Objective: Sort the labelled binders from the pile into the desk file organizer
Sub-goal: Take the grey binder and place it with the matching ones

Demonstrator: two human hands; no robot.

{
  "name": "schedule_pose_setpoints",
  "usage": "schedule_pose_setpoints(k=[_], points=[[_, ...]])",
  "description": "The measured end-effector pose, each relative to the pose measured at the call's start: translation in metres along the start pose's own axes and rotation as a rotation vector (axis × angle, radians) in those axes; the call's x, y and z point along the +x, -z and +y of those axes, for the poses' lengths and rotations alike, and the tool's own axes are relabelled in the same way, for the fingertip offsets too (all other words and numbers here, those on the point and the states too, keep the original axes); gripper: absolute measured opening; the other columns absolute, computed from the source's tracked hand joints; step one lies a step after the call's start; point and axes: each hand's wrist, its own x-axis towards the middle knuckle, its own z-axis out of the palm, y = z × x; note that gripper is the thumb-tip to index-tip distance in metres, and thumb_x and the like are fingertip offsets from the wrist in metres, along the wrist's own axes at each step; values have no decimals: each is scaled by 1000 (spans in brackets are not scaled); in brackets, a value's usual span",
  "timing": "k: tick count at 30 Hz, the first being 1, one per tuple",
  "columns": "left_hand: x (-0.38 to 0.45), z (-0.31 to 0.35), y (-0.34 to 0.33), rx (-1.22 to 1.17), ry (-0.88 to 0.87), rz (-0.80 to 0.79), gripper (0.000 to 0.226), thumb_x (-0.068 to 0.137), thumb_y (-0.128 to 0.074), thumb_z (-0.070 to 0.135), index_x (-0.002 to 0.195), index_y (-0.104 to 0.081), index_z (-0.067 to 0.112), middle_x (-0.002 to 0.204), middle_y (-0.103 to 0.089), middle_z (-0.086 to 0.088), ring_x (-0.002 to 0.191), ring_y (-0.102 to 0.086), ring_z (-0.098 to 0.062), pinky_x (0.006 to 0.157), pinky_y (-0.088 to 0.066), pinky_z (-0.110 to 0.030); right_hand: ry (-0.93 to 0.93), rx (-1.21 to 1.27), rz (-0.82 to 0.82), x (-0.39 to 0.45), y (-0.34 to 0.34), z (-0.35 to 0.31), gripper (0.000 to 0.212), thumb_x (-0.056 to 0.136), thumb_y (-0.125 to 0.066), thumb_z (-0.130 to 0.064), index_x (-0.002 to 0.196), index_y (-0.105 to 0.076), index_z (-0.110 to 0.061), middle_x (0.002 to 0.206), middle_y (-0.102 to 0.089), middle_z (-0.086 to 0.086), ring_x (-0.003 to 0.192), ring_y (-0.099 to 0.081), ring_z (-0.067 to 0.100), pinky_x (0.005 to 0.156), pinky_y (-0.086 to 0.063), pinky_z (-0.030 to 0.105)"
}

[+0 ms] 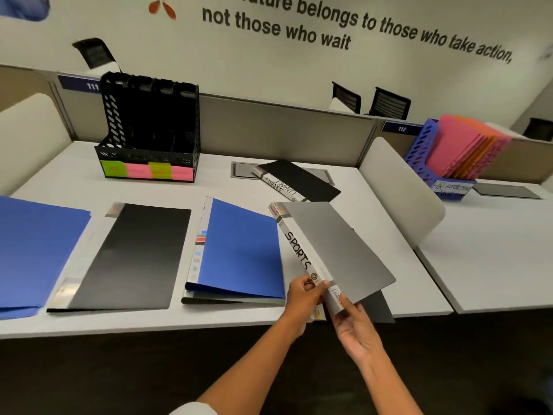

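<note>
Both my hands grip grey SPORTS binder (332, 250) at near end, lifted off desk (344, 317) front edge: left hand (303, 295) pinches spine, right hand (353, 322) holds corner (spine label faces me). FINANCE binder (287, 182) lies behind. Black organizer (149, 127) stands far left, slots unfilled.

Two bare forearms, entering from 6 o'clock. Left hand (303, 296) and right hand (356, 327) bare too: no rings, watch or gloves visible. Edge of a pale, light-coloured sleeve (191, 410) at 6 o'clock, on the left arm only.
</note>
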Motion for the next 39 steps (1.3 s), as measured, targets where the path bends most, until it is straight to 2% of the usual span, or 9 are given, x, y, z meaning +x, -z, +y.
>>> schedule_pose_setpoints(k=[6, 12, 18, 25, 29, 32, 34, 37, 39], points=[[3, -12, -19, 86, 43, -14, 33, 89, -69, 20, 120, -61, 13, 110, -71, -3, 103, -67, -16, 93, -56, -38, 9, 71, 98, -3, 22, -11, 57, 77, -67, -3, 130, -51, -15, 127, -59, 19, 121, -55, 32, 83, -57, 43], [10, -14, -28, 207, 63, -47, 40, 89, -68, 27, 126, -55, 20, 104, -69, 4, 99, -64, -7, 80, -53, -19, 40, 92, 153, 4, 34, -20, 55, 84, -62, -2, 135, -48, -16, 132, -55, 19, 116, -56, 31, 95, -48, 45], [19, -14, -34, 184, 85, -67, 47, 88, -70, 27, 130, -49, 20, 107, -67, 3, 100, -64, -9, 77, -53, -18, 23, 83, 146, 12, 38, -24, 61, 77, -66, -5, 134, -49, -18, 132, -55, 18, 120, -54, 33, 101, -45, 47], [30, -21, -41, 115, 118, 3, 47, 86, -73, 25, 127, -50, 22, 113, -65, 1, 105, -64, -13, 89, -57, -29, -18, 92, 126, 23, 37, -26, 60, 71, -69, -4, 127, -52, -17, 131, -56, 17, 122, -52, 34, 105, -43, 50], [40, -21, -44, 50, 133, 50, 46, 83, -75, 19, 123, -53, 19, 117, -66, -2, 106, -65, -17, 88, -58, -33, -37, 3, 101, 29, 39, -26, 58, 70, -71, -3, 124, -55, -18, 129, -57, 17, 120, -53, 33, 94, -49, 46], [51, -13, -46, 66, 124, 160, 48, 82, -74, 8, 125, -53, 12, 124, -64, -9, 109, -64, -24, 93, -56, -41, -17, -173, 75, 35, 39, -28, 59, 71, -74, -5, 125, -55, -18, 125, -61, 15, 117, -56, 33, 86, -52, 43], [57, -5, -46, 75, 105, 199, 45, 82, -73, 6, 123, -53, 11, 125, -63, -10, 110, -63, -27, 94, -55, -43, 47, -445, 56, 37, 38, -30, 57, 70, -78, -19, 122, -56, -19, 121, -63, 12, 113, -59, 30, 84, -52, 41], [62, 8, -48, 50, 82, 208, 36, 85, -69, 6, 116, -53, 18, 125, -63, -7, 111, -63, -26, 94, -55, -43, 235, -1234, 10, 41, 49, -29, 75, 57, -83, -53, 121, -54, -27, 122, -59, -2, 114, -54, 17, 92, -46, 35], [64, 16, -53, 32, 71, 193, 37, 87, -68, 7, 117, -52, 21, 126, -62, -5, 109, -63, -23, 90, -56, -39, 395, -1748, -39, 46, 63, -25, 85, 60, -81, -60, 133, -47, -32, 135, -45, -9, 125, -40, 13, 106, -38, 36]])
